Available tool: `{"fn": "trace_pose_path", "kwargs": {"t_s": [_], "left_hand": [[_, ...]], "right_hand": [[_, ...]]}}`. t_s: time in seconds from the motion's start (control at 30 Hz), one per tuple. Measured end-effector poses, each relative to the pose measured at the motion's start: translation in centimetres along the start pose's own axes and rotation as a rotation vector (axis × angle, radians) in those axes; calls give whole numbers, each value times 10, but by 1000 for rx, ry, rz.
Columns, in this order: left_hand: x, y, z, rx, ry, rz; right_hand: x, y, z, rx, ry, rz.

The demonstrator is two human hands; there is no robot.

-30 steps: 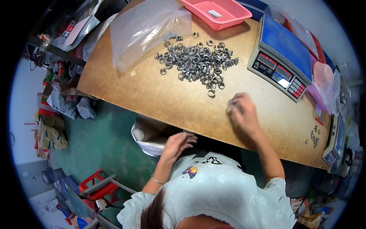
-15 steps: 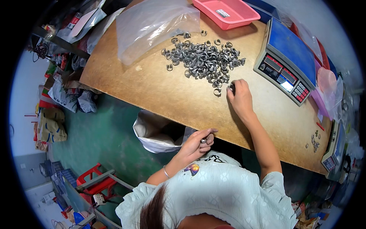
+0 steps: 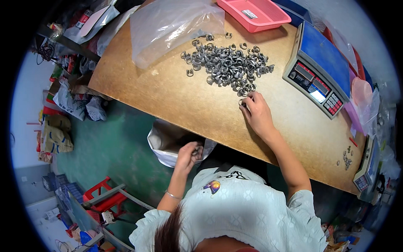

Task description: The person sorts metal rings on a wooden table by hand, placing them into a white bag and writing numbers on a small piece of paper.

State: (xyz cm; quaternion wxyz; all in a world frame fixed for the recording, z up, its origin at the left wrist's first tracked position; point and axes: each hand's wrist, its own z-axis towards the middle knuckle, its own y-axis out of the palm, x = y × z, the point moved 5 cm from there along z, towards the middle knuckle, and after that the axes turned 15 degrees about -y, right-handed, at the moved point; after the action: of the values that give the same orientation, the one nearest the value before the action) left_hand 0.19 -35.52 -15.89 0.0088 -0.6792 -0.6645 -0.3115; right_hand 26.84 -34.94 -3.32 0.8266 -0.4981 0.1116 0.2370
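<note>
A pile of grey metal rings (image 3: 228, 63) is spread over the wooden table (image 3: 159, 96). My right hand (image 3: 257, 114) is at the pile's near edge, fingers bent together on a single ring (image 3: 242, 102). Below the table edge, my left hand (image 3: 189, 156) hangs over the mouth of a white sack (image 3: 156, 140). Its fingers are curled around grey metal rings, mostly hidden by the fingers; how many cannot be told.
A clear plastic bag (image 3: 168, 29) lies left of the pile, and a pink tray (image 3: 262, 19) behind it. To the right stands a blue-topped scale (image 3: 323, 63). Small pieces (image 3: 346, 160) lie near the right edge by a second scale (image 3: 366, 168).
My left hand has moved left and away from my body, from in front of my shirt to over the sack. My right hand has shifted slightly left and nearer, onto the single ring.
</note>
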Motion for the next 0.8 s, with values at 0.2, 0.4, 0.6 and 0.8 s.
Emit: {"fn": "trace_pose_path", "kwargs": {"t_s": [0.2,0.4,0.6,0.8], "left_hand": [[6,-8,4,228,222,-43],[6,91,-28,-527,-145,-218],[4,120,-31,-602,-204,-198],[5,130,-30,-552,-209,-153]], "right_hand": [[-26,-5,-22,-64,1,249],[-66,-9,-13,-219,-188,482],[28,-16,20,36,-131,-31],[48,-13,-6,5,38,23]]}}
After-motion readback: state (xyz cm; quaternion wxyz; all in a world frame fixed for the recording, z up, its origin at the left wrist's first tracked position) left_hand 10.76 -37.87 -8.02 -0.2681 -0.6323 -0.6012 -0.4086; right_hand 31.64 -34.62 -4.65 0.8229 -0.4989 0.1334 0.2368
